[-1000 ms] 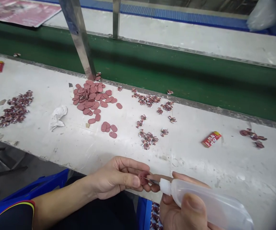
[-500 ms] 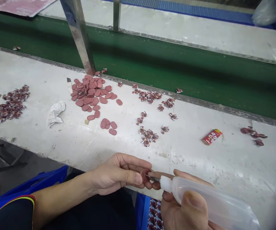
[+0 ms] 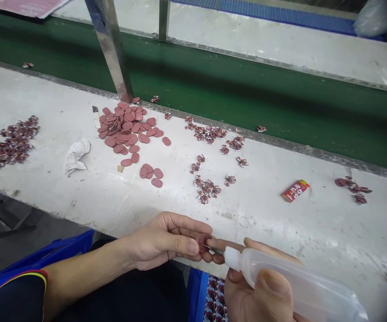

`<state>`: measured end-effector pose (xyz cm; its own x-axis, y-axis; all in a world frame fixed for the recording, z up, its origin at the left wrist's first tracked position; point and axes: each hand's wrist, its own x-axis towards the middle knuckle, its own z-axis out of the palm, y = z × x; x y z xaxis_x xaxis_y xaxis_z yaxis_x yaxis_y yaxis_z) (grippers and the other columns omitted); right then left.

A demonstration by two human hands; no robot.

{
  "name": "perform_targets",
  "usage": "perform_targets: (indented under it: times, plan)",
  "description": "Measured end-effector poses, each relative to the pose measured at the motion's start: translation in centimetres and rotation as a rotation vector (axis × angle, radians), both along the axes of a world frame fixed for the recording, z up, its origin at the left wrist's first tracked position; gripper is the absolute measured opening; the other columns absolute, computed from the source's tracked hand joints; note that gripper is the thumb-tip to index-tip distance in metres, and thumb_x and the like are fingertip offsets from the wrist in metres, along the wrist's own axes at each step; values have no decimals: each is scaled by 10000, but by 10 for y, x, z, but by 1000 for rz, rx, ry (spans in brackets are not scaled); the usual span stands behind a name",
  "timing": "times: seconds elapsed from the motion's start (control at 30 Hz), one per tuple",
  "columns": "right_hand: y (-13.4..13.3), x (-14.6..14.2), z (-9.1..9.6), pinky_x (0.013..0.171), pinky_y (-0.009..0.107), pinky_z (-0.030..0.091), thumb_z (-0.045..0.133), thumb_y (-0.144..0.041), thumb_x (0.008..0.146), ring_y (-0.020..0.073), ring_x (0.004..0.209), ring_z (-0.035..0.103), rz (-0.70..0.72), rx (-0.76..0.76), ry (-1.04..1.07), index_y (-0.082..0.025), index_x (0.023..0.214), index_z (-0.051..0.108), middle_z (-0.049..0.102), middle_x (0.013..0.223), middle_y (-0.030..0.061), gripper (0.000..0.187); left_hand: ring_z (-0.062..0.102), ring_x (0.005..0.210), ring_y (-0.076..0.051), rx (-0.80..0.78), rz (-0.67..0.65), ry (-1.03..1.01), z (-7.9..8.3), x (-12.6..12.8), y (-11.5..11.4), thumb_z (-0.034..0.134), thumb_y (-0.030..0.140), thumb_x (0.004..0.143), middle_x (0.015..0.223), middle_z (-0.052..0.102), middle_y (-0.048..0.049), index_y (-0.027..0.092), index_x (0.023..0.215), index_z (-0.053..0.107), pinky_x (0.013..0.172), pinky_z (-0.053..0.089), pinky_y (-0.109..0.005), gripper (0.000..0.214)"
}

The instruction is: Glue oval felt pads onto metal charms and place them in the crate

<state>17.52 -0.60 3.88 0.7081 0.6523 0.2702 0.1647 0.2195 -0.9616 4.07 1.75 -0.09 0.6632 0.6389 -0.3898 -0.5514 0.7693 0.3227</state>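
Observation:
Pinched between the thumb and fingers of my left hand (image 3: 171,241) is a small reddish-brown oval disc (image 3: 202,243) with little holes. My right hand (image 3: 260,290) is wrapped round a translucent squeeze bottle (image 3: 297,279) with a white cap and a thin metal needle tip (image 3: 215,249). That tip meets the face of the disc; whether any liquid comes out is too small to see. Beyond my hands lie a heap of similar pink oval discs (image 3: 126,127) and several clusters of small dark red-and-white pieces (image 3: 206,188).
A red-and-yellow battery-like cylinder (image 3: 295,191) lies at the right, a crumpled white tissue (image 3: 77,156) at the left. A metal post (image 3: 111,49) rises beside the green conveyor belt (image 3: 213,85), which carries a few loose pieces. Below the table edge is a tray of parts (image 3: 216,299).
The needle tip has shifted slightly on the disc, which is tilted a little differently. Loose pieces on the green belt have moved to the right. Both hands keep their hold.

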Motion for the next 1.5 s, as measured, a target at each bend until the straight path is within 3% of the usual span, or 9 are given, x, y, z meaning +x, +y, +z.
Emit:
perform_targets:
  times: [0.33, 0.63, 0.87, 0.93, 1.03, 1.13, 1.3, 1.43, 1.5]
  plan:
    - [-7, 4, 0, 338, 282, 344, 785, -356, 797, 120, 379, 499, 50, -112, 45, -174, 664, 726, 580, 561, -2, 233, 785, 817, -145, -2, -14, -6, -2, -2, 0, 946, 238, 671, 868, 812, -34, 193, 1034, 811, 776, 584, -186, 390]
    - [-6, 5, -2, 365, 307, 459, 758, -315, 766, 174, 430, 615, 28, -91, 3, -175, 588, 660, 648, 616, 10, 247, 783, 793, -151, -44, -28, 22, -1, -2, -1, 961, 251, 645, 890, 819, -53, 181, 1023, 812, 786, 576, -210, 412]
    - [-6, 4, -3, 310, 266, 387, 805, -319, 723, 107, 339, 486, 32, -55, 64, -155, 679, 733, 649, 603, 4, 185, 783, 814, -156, -38, -13, 14, -2, -3, -1, 946, 229, 668, 921, 823, -67, 175, 1032, 808, 793, 570, -214, 393]
    - [-3, 13, -3, 319, 253, 415, 784, -393, 746, 150, 365, 542, 149, -118, 235, -160, 713, 732, 561, 484, -17, 241, 782, 828, -159, -27, -9, 8, -1, -3, -1, 939, 224, 678, 899, 821, -65, 178, 1031, 809, 793, 571, -212, 379]
    - [8, 33, -12, 407, 223, 512, 724, -516, 809, 141, 430, 581, 435, -216, 764, -164, 787, 710, 442, 426, -66, 353, 781, 842, -157, -4, 0, 14, 1, -4, 1, 924, 221, 701, 940, 824, -76, 189, 1029, 813, 755, 572, -190, 348]
    - [22, 50, -36, 397, 81, 402, 697, -497, 877, 23, 396, 372, 608, -305, 1143, -139, 873, 662, 346, 511, -124, 360, 778, 839, -141, 0, 21, 22, 2, -5, 3, 915, 224, 712, 1021, 823, -83, 186, 1028, 815, 722, 571, -159, 334]
    - [19, 58, -70, 345, 44, 199, 602, -558, 938, 23, 423, 89, 697, -345, 1234, -146, 935, 632, 176, 569, -160, 413, 774, 838, -140, -38, 60, 114, 1, -11, 6, 928, 227, 694, 1016, 828, -90, 183, 1011, 821, 721, 580, -150, 337]
    - [-11, 78, -53, 284, 105, 136, 360, -700, 984, 27, 348, 39, 799, -405, 1221, -138, 909, 679, 189, 492, -155, 650, 772, 835, -142, -89, 110, 226, 2, -24, 10, 933, 224, 687, 1047, 825, -101, 205, 1008, 825, 715, 587, -147, 339]
    - [-16, 103, -36, 253, 152, 142, 311, -759, 953, 37, 279, 59, 831, -479, 1005, -180, 767, 640, 178, 429, -147, 692, 768, 813, -144, -119, 158, 278, 3, -32, 13, 946, 236, 666, 1031, 827, -99, 204, 985, 829, 697, 592, -151, 341]
